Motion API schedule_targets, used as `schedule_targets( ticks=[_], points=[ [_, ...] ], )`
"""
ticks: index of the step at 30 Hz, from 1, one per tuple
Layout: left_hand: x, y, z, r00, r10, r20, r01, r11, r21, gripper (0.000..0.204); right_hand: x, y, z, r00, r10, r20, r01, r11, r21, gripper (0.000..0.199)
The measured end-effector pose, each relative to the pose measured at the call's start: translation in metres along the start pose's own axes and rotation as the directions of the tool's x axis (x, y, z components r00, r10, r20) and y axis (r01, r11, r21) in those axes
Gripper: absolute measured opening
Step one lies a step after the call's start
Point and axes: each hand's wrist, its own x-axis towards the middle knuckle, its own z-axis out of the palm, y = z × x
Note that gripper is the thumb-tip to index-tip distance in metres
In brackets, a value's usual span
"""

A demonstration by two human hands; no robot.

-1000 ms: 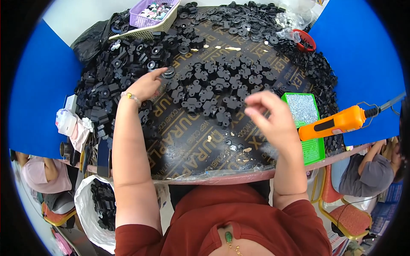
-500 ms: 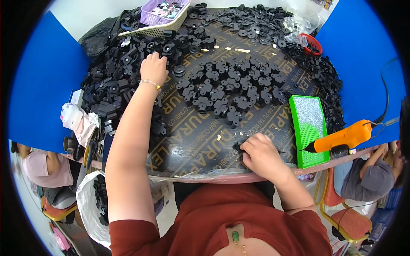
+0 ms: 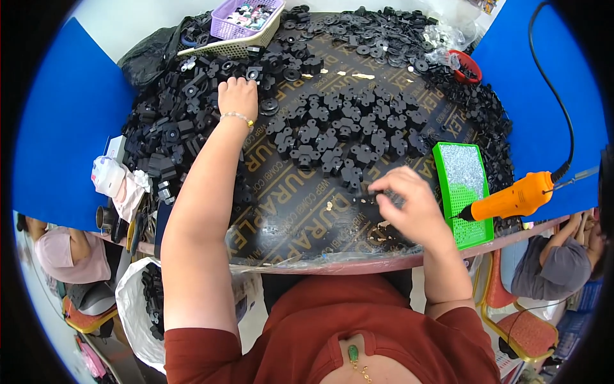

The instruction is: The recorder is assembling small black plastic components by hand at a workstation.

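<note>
My left hand [image 3: 238, 100] is over the near edge of a heap of black plastic housings [image 3: 169, 131] at the left. Its fingers are curled down and their tips are hidden, so what they grip cannot be made out. Above the table's front part, my right hand [image 3: 412, 201] has its thumb and fingers curled around a small black plastic part [image 3: 391, 197], slightly blurred. In front of both hands stands a cluster of flanged black housings [image 3: 342, 131], packed close together. One of them [image 3: 351, 176] sits at the cluster's near end, just left of my right fingers.
A green tray [image 3: 446, 192] of small silvery pieces lies at the right, an orange electric screwdriver [image 3: 511, 200] hanging over its edge. Behind are black discs [image 3: 377, 48], a red bowl [image 3: 476, 78] and a purple basket [image 3: 220, 27]. Blue partitions [image 3: 70, 128] flank the table.
My right hand has lifted from the table's front and moved slightly right and away from me. The left has shifted a little right at the heap. The orange screwdriver has swung slightly and its cable has moved.
</note>
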Motion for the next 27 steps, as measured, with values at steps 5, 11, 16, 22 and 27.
schedule_targets(
  ticks=[5,11,16,22,27],
  points=[
    [-0.002,-0.009,0.0,1.0,0.011,0.016,-0.011,1.0,0.028,0.017,0.022,-0.01,-0.023,0.987,0.123,-0.101,-0.113,0.989,0.099,0.019],
    [0.007,-0.021,-0.063,0.954,-0.059,0.294,0.209,0.834,-0.511,0.043,0.037,0.006,-0.038,0.961,0.169,-0.22,-0.059,0.9,0.432,0.024],
    [-0.026,0.029,-0.141,0.945,0.07,0.321,0.325,-0.335,-0.884,0.053,0.057,-0.003,-0.035,0.956,0.168,-0.24,0.047,0.721,0.691,0.026],
    [-0.08,0.092,-0.153,0.935,0.193,0.298,0.328,-0.79,-0.519,0.043,0.059,0.014,-0.009,0.968,0.214,-0.128,0.005,0.494,0.869,0.026],
    [-0.095,0.106,-0.14,0.894,0.39,0.223,0.434,-0.877,-0.207,0.051,0.051,0.025,0.007,0.954,0.298,-0.042,-0.068,0.352,0.934,0.026]
  ],
)
